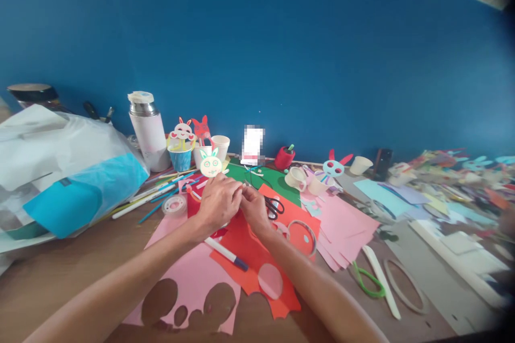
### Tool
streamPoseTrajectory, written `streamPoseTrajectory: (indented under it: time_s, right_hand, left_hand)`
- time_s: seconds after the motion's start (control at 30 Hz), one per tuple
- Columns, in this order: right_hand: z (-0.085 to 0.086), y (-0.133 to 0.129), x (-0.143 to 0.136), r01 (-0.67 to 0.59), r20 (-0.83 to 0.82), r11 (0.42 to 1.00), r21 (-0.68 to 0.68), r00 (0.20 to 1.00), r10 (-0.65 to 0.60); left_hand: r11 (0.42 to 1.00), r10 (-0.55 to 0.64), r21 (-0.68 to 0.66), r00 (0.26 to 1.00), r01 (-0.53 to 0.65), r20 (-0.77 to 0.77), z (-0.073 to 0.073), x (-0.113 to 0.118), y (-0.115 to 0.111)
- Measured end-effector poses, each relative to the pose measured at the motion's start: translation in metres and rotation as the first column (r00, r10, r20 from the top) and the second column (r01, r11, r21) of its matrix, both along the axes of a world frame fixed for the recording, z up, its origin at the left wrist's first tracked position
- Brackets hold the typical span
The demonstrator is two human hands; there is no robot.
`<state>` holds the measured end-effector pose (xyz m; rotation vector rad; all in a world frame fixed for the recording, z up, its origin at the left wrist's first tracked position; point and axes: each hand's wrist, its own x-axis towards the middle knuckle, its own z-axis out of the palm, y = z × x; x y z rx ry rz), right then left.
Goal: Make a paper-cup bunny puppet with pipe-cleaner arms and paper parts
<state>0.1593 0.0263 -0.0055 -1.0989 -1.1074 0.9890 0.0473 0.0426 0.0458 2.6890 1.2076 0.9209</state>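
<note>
Matt paper sheets [252, 246], shiny metal flask neck [144, 110], wood-look tabletop [72, 262], crinkled bag [86, 142], probably plastic

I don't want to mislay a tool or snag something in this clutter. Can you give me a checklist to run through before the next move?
1. Hands close together: ok, the left hand is right beside the right hand.
2. Anything gripped between them: cannot tell, too hidden.
3. Tool in sight: ok, black-handled scissors beside the right hand.
4. Tape roll in sight: ok, left of the left hand.
5. Marker off the paper: not ok, it lies across the pink sheet and orange sheet.
</note>
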Motion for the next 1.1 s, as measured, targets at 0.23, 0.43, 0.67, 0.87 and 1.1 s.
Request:
streamPoseTrajectory:
  time_s: [0.23,0.43,0.67,0.87,1.1]
  right_hand:
    - [-0.007,0.001,-0.002,-0.031,-0.064,0.999,-0.017,0.997,0.03]
    - [-0.006,0.0,-0.002,-0.053,-0.044,0.998,-0.024,0.998,0.051]
    - [0.008,0.004,0.041,-0.05,0.364,0.999,0.007,0.93,0.043]
    - [0.02,0.001,0.096,0.132,0.848,0.991,-0.008,0.526,-0.064]
    - [0.012,-0.01,0.084,0.18,0.999,0.984,0.004,0.04,-0.011]
  left_hand:
    - [1.0,-0.006,-0.026,1.0,0.006,0.005,-0.006,0.0,0.005]
    - [0.998,-0.012,-0.054,1.0,0.012,0.008,-0.008,-0.001,0.008]
    - [0.999,-0.017,-0.037,1.0,0.017,-0.001,-0.017,-0.002,0.012]
    - [0.998,-0.039,-0.049,0.996,0.042,0.076,-0.022,-0.001,0.01]
    - [0.997,-0.047,-0.05,0.997,0.05,0.055,-0.023,-0.001,0.012]
